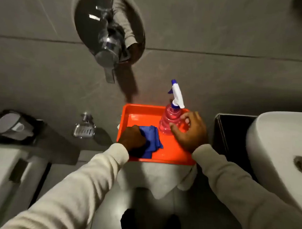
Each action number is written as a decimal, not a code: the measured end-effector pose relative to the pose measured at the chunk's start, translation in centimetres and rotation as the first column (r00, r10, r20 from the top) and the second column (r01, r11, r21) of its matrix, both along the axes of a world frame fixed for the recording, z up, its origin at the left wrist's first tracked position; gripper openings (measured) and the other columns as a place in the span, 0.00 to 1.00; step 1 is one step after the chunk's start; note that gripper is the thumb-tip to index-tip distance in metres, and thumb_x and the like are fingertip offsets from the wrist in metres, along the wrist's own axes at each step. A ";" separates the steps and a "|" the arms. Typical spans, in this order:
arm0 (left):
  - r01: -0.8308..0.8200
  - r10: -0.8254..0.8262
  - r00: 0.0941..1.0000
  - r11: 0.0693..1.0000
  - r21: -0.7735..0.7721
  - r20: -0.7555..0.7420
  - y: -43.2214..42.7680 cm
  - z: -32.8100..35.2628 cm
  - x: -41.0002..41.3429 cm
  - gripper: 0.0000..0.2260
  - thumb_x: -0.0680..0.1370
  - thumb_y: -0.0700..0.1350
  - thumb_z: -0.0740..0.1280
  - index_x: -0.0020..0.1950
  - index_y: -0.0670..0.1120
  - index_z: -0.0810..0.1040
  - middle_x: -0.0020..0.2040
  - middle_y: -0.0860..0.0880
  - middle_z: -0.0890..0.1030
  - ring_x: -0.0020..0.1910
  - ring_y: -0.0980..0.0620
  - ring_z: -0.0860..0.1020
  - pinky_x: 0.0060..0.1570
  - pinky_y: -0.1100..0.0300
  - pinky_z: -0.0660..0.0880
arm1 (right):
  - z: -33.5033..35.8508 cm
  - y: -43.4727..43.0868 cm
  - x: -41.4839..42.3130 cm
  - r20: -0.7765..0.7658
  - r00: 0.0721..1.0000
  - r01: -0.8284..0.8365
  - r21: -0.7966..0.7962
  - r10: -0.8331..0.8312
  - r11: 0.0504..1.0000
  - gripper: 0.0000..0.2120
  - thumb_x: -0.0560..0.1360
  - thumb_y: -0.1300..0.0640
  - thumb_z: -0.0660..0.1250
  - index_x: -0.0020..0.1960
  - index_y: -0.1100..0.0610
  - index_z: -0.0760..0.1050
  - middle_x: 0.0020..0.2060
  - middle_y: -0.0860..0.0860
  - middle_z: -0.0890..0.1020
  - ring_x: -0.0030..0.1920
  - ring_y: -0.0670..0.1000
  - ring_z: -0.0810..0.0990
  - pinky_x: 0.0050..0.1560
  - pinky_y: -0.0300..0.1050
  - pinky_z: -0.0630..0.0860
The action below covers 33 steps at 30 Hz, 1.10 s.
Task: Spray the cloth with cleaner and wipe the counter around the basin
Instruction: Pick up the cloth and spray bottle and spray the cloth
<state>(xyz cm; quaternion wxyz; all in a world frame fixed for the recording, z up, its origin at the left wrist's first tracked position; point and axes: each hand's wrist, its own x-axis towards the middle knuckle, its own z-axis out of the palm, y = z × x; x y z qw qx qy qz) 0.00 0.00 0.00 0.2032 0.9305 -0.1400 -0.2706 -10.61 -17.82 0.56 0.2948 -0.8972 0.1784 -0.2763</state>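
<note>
An orange tray (143,115) sits on a stand against the grey wall. In it lies a folded blue cloth (151,138), and my left hand (132,138) rests on its left part, fingers closed on the fabric. A spray bottle (169,120) with pink liquid and a white and blue trigger head stands upright at the tray's back right. My right hand (187,132) is right beside the bottle, fingers curled and apart, thumb touching its base. The white basin (276,147) is at the right edge, with a dark counter (231,132) beside it.
A chrome wall tap (107,42) juts out above the tray. A metal soap holder (84,130) hangs on the wall to the left. A white toilet (5,173) fills the lower left. Grey floor and my shoes (150,221) lie below the tray.
</note>
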 end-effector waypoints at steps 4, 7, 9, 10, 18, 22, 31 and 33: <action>-0.101 0.101 0.995 0.995 0.005 0.026 -1.1 -1.7 -1.0 0.20 0.69 0.40 0.68 0.58 0.37 0.70 0.60 0.32 0.76 0.62 0.34 0.74 0.59 0.48 0.72 | 0.1 -1.2 4.3 0.063 0.992 0.095 0.208 -0.110 0.974 0.28 0.62 0.42 0.77 0.56 0.51 0.71 0.48 0.47 0.76 0.45 0.45 0.75 0.49 0.33 0.73; -0.268 0.266 0.963 0.963 -0.039 -0.037 -2.0 -2.5 -1.2 0.24 0.67 0.38 0.69 0.61 0.37 0.66 0.62 0.33 0.74 0.63 0.31 0.72 0.62 0.41 0.71 | 0.5 -1.4 7.0 0.052 0.998 -0.040 0.308 0.025 0.951 0.23 0.64 0.49 0.76 0.56 0.47 0.73 0.47 0.50 0.81 0.46 0.49 0.80 0.51 0.37 0.76; -0.383 0.375 0.923 0.917 -0.107 -0.090 -1.9 -2.8 -0.8 0.23 0.66 0.39 0.70 0.59 0.36 0.69 0.59 0.35 0.77 0.60 0.33 0.76 0.59 0.44 0.75 | 0.6 -1.6 8.5 0.045 0.998 -0.062 0.354 0.049 0.933 0.21 0.64 0.57 0.70 0.56 0.47 0.76 0.44 0.49 0.83 0.46 0.54 0.82 0.52 0.49 0.80; -0.436 0.421 0.899 0.887 -0.151 -0.122 -1.8 -3.0 -0.6 0.21 0.66 0.39 0.70 0.57 0.35 0.72 0.56 0.36 0.80 0.57 0.35 0.79 0.56 0.47 0.77 | 0.8 -1.7 9.2 0.052 0.998 -0.065 0.416 0.048 0.907 0.23 0.64 0.60 0.67 0.57 0.47 0.78 0.44 0.46 0.84 0.47 0.53 0.84 0.54 0.52 0.81; -0.748 0.374 0.647 0.482 -0.457 -0.664 -1.3 -1.5 -0.9 0.10 0.66 0.31 0.68 0.46 0.34 0.80 0.41 0.38 0.80 0.41 0.41 0.78 0.43 0.50 0.76 | 2.8 -1.5 10.4 0.006 0.981 -0.179 0.404 0.193 0.897 0.26 0.62 0.59 0.64 0.55 0.35 0.77 0.49 0.44 0.85 0.48 0.53 0.85 0.51 0.58 0.82; -0.735 0.221 0.666 0.358 -0.576 -0.713 -0.6 0.1 0.0 0.16 0.70 0.28 0.66 0.57 0.34 0.78 0.50 0.36 0.81 0.46 0.39 0.79 0.57 0.43 0.75 | 7.1 -2.2 9.4 -0.033 0.876 -0.422 0.434 0.482 0.796 0.30 0.60 0.67 0.63 0.56 0.43 0.80 0.45 0.52 0.86 0.38 0.46 0.83 0.39 0.46 0.81; -0.634 0.071 0.759 0.307 -0.709 -0.647 0.3 4.0 1.2 0.17 0.70 0.27 0.65 0.58 0.36 0.77 0.49 0.39 0.83 0.44 0.42 0.81 0.55 0.46 0.77 | 11.7 -2.7 5.8 -0.708 0.570 -0.535 0.066 0.418 0.842 0.27 0.71 0.44 0.73 0.68 0.46 0.73 0.46 0.49 0.79 0.48 0.49 0.78 0.49 0.35 0.66; -0.593 0.046 0.786 0.338 -0.731 -0.616 0.8 4.8 0.3 0.16 0.70 0.27 0.63 0.56 0.36 0.78 0.46 0.41 0.83 0.43 0.44 0.81 0.52 0.50 0.77 | 11.9 -2.1 4.1 -0.732 0.564 -0.555 0.008 0.383 0.832 0.28 0.71 0.43 0.72 0.69 0.46 0.71 0.53 0.54 0.83 0.54 0.55 0.80 0.53 0.37 0.70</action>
